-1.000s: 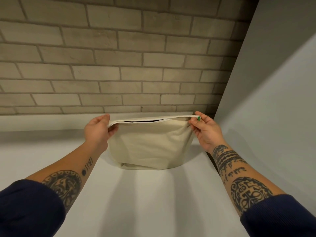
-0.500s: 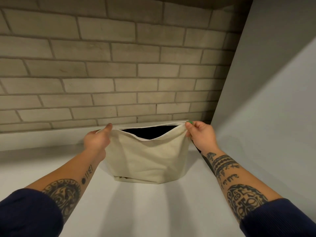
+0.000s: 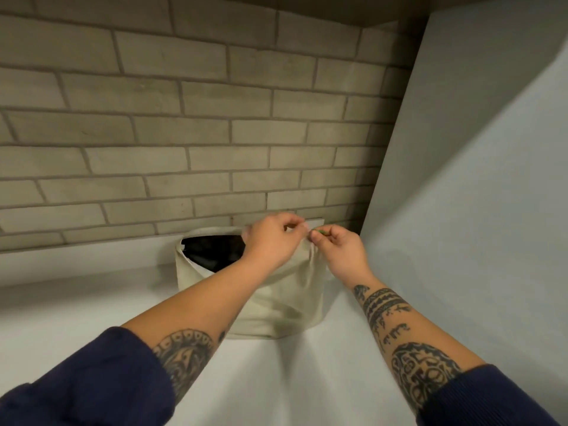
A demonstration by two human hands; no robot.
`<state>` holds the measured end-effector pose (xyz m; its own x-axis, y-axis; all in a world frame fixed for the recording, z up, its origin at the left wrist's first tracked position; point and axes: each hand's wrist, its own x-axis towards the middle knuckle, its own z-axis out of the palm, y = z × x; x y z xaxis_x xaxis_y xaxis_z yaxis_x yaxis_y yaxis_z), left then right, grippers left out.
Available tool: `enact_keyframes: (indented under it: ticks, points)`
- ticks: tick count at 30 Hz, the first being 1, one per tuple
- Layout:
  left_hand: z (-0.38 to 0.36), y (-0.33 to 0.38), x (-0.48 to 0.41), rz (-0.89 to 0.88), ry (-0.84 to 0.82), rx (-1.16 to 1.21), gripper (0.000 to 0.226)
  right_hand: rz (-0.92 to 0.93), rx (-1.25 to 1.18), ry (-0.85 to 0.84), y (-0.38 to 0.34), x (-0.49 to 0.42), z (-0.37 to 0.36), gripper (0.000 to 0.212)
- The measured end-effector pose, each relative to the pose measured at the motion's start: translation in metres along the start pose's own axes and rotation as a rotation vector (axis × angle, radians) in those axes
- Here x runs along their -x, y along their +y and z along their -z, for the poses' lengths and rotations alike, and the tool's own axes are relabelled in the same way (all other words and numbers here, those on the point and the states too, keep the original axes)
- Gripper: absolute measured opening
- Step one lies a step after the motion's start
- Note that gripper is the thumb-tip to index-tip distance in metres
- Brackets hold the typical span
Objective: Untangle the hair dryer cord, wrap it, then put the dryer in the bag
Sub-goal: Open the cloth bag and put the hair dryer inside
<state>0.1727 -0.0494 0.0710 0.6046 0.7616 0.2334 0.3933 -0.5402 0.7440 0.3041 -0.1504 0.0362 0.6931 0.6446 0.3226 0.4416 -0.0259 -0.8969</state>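
A cream cloth bag (image 3: 285,298) stands on the white counter against the brick wall, its mouth gaping dark on the left side. Something black (image 3: 215,252) shows inside; I cannot tell whether it is the hair dryer. My left hand (image 3: 272,241) pinches the bag's top edge near its right end. My right hand (image 3: 336,250) pinches a small green zipper pull (image 3: 321,232) at the right end of the opening. The two hands almost touch. No cord is visible.
A grey brick wall (image 3: 199,133) rises right behind the bag. A white side panel (image 3: 476,195) closes in the space on the right. The white counter (image 3: 92,302) stretches left and toward me.
My left hand has let go of the bag's left corner and moved right along the top edge to meet my right hand. The bag's left side now sags open.
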Motion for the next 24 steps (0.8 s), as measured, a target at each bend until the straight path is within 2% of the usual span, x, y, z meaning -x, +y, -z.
enact_keyframes:
  ticks: [2, 6, 11, 14, 15, 19, 24]
  points:
    - [-0.014, 0.01, 0.0, 0.033, -0.095, 0.041, 0.042, 0.026, 0.05, 0.004, 0.004, 0.0, 0.0, 0.018]
    - [-0.023, 0.017, 0.001, 0.059, -0.049, 0.027, 0.035, 0.09, 0.214, -0.042, 0.005, 0.001, 0.005, 0.025]
    - [-0.022, 0.011, 0.001, -0.038, -0.103, 0.111, 0.03, -0.01, 0.136, -0.037, 0.002, 0.0, 0.013, 0.018]
    - [-0.022, 0.009, 0.0, -0.075, -0.12, 0.138, 0.006, -0.025, 0.079, -0.077, 0.0, 0.005, 0.017, 0.013]
    - [-0.022, 0.009, -0.001, -0.074, -0.117, 0.136, 0.008, -0.038, 0.034, -0.097, -0.001, 0.007, 0.018, 0.013]
    - [-0.021, 0.011, 0.001, -0.114, -0.098, 0.002, 0.006, -0.055, -0.045, -0.137, -0.001, 0.008, 0.02, 0.011]
    - [-0.011, 0.013, 0.004, -0.177, -0.126, -0.169, 0.018, -0.005, -0.068, -0.154, 0.003, 0.008, 0.029, 0.006]
